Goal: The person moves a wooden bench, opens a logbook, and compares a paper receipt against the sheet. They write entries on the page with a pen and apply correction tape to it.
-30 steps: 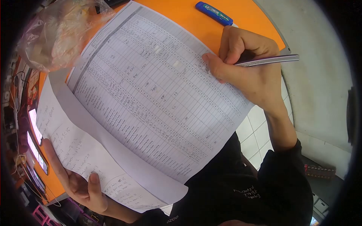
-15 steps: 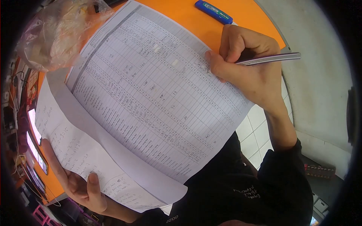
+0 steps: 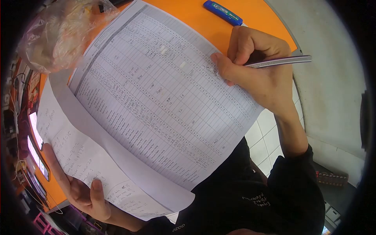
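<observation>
A printed form (image 3: pixel 156 90) with ruled columns and handwritten figures lies across the orange table. On its upper right part rests my right hand (image 3: pixel 258 66), closed around a silver-grey pen (image 3: pixel 284 61); the hand hides the pen's tip. At the lower left, my left hand (image 3: pixel 88 197) grips the edge of a handwritten sheet (image 3: pixel 84 156), thumb on top and fingers behind it. This sheet curls upward and overlaps the form's left side. Just beyond my right hand lies a blue correction pen (image 3: pixel 223 12) with a white tip.
A crumpled clear plastic bag (image 3: pixel 58 37) sits at the table's upper left. Several phones with lit screens, one of them a phone (image 3: pixel 38 157), lie along the left edge beside cables. The orange table (image 3: pixel 182 9) has a grey rim. White floor tiles (image 3: pixel 260 133) show at right.
</observation>
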Demonstrator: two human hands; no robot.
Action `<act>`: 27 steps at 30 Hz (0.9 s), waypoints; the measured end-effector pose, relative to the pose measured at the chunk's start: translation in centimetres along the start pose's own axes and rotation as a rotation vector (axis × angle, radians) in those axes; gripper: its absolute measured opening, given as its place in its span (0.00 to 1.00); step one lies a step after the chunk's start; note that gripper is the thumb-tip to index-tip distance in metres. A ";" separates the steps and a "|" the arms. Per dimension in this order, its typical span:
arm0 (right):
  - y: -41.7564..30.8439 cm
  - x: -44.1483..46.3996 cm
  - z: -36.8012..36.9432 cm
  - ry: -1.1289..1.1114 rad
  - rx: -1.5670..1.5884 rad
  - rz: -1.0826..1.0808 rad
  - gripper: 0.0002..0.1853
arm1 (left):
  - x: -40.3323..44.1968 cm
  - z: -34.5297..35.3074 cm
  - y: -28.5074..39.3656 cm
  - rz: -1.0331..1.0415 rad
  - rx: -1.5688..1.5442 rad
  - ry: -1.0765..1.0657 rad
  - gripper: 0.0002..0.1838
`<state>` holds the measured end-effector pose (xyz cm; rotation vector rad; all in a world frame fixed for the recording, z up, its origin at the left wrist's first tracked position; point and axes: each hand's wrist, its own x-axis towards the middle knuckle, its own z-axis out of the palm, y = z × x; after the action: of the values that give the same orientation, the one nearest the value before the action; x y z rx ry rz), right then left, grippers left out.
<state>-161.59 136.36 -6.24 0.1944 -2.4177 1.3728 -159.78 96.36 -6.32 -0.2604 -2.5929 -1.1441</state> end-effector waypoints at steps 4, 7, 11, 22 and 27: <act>0.1 -0.1 0.1 0.006 0.001 0.002 0.17 | 0.0 -0.2 -0.1 -0.033 0.040 -0.039 0.56; 0.2 0.0 0.0 -0.006 0.002 -0.004 0.17 | 0.0 0.8 0.1 0.038 -0.035 0.005 0.56; 0.2 0.0 -0.1 -0.006 -0.025 -0.015 0.16 | -0.1 0.8 0.1 -0.002 -0.125 0.023 0.58; 0.5 0.0 -0.5 -0.035 -0.071 -0.038 0.17 | 0.1 0.8 0.4 -0.002 -0.109 0.021 0.58; 0.4 0.2 -0.2 0.023 0.135 0.049 0.15 | 0.2 1.5 2.2 -0.016 -0.318 -0.013 0.55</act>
<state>-161.88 136.74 -6.37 0.1533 -2.3268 1.5524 -159.66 98.97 -5.72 -0.3158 -2.4175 -1.5638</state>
